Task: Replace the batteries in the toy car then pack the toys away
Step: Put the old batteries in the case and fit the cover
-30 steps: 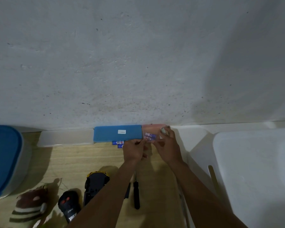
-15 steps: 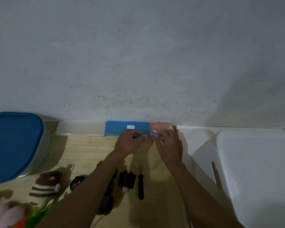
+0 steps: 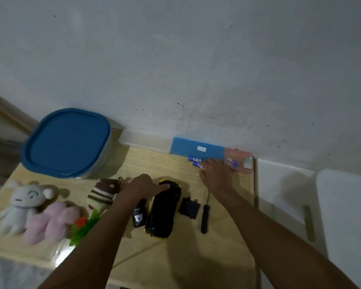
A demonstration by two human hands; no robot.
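The toy car (image 3: 163, 209) lies underside-up in the middle of the bench (image 3: 175, 257), pinned by the left hand (image 3: 143, 187) with straight fingers, likely to stop it rolling, while the right hand (image 3: 217, 174) reaches the loose batteries (image 3: 194, 160) at the far edge, though whether it grips one cannot be told.

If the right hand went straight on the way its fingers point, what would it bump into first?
The small batteries, lying just ahead of the right hand; its fingertips may already touch them. Behind them come the blue box and then the wall.
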